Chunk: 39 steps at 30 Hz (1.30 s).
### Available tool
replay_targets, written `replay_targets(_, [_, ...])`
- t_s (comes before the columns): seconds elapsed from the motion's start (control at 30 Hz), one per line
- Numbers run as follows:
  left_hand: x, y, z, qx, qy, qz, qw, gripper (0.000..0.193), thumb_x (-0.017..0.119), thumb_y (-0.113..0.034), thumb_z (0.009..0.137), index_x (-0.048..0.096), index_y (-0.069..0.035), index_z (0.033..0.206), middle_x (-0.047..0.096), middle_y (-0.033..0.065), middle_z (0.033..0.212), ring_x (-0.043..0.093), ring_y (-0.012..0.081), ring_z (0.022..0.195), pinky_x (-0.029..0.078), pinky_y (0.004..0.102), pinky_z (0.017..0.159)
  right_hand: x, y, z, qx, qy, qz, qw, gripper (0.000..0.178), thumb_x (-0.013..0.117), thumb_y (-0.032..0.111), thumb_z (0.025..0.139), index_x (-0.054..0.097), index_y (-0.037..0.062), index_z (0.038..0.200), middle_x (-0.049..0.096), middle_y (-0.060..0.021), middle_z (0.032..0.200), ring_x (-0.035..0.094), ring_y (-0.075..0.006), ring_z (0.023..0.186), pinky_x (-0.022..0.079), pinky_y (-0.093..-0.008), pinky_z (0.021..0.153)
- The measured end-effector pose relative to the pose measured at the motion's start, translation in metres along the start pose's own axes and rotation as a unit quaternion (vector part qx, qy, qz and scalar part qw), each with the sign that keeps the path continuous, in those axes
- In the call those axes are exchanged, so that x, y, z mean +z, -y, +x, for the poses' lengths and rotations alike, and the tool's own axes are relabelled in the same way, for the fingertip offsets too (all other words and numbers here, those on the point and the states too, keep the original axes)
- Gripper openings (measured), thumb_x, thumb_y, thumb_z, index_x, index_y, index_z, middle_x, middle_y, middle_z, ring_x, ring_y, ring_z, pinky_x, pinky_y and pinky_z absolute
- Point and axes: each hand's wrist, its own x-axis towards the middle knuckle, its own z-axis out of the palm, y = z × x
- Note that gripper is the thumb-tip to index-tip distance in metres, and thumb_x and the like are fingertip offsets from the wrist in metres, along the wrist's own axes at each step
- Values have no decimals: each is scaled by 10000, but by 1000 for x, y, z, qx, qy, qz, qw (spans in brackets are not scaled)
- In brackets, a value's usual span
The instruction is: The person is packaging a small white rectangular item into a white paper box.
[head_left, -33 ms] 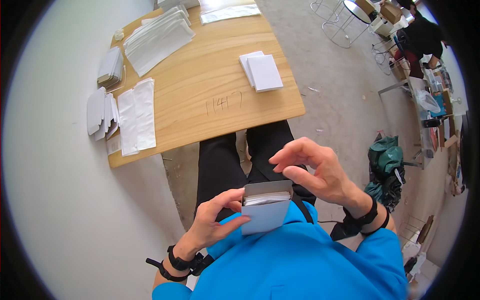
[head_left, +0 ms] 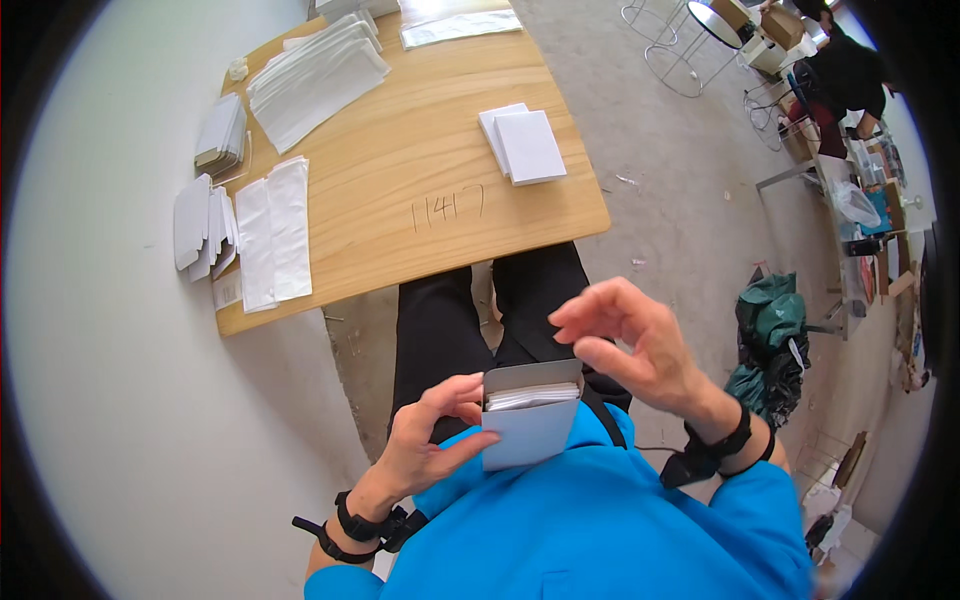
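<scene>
Close against the chest, over the lap, sits the small white cardboard box (head_left: 530, 415), lid flap up, a thin stack of white sheets visible inside near the top edge. Left hand (head_left: 430, 440) has a closed grip on the box: thumb across the front face, fingers curled at the left side and top corner, likely to keep the opening level and facing up so the contents don't slide out. Right hand (head_left: 630, 345) hovers just above and right of the open box, not touching it; fingers loosely curled, thumb and forefinger near each other but nothing seen between them, so grip is open and empty. Its spot over the opening suggests it is working the contents or the flap; cannot tell which. Both wrists carry black straps.

Ahead, the wooden surface (head_left: 400, 160) holds supplies sorted by kind, well apart from the hands: a pair of closed white boxes (head_left: 525, 145) near the right edge, flat white sleeves (head_left: 272, 230) at the near left corner, flattened box blanks (head_left: 200, 220) overhanging the left edge, a long fanned pile of white bags (head_left: 315, 75) further back, more sheets (head_left: 455, 25) at the far end. Grouping looks like an assembly layout, finished items to one side. Green bag (head_left: 770, 320) lies on the floor to the right; another person (head_left: 845, 70) is at the far right, uninvolved.
</scene>
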Motion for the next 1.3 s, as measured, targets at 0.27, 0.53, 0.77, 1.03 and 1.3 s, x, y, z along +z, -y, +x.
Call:
replay_targets(0.27, [-6,12,0,-4,29,20,999,618,816,-54,786,514,-85,1325,685,120,1090,705,185,864,584,314,788,40,-56,-54,-56,-134,103,984,366,793,8,805,569,-15,1094,601,-128,1128,638,-182,1046,553,-322,940])
replay_targets(0.53, [-6,5,2,-17,40,7,999,559,812,-41,789,558,-75,1286,669,112,1105,682,175,879,572,304,803,33,-58,-52,-120,-132,-28,984,285,795,44,803,675,17,1061,646,-132,1077,683,-181,906,597,-277,792])
replay_targets(0.77, [-8,-8,5,-6,45,50,998,471,783,-7,803,601,-53,1235,658,122,1148,655,192,941,561,304,826,32,-50,-49,-87,-92,-71,989,219,775,49,824,722,40,1036,644,-111,1033,649,-177,907,556,-276,768])
replay_targets(1.03, [-8,-13,10,-19,52,106,993,322,762,-88,841,666,-50,1147,668,134,1104,661,240,982,551,323,853,30,-50,-47,-84,-72,-68,991,207,742,92,862,706,36,1058,664,-109,1031,658,-181,910,545,-301,794])
replay_targets(1.3, [4,-20,24,-70,-43,-11,997,161,644,-66,940,669,-13,1091,654,109,1081,632,158,940,530,287,816,18,-21,-3,-99,9,-145,984,184,735,92,858,669,38,1021,657,-91,852,678,-203,793,562,-311,671])
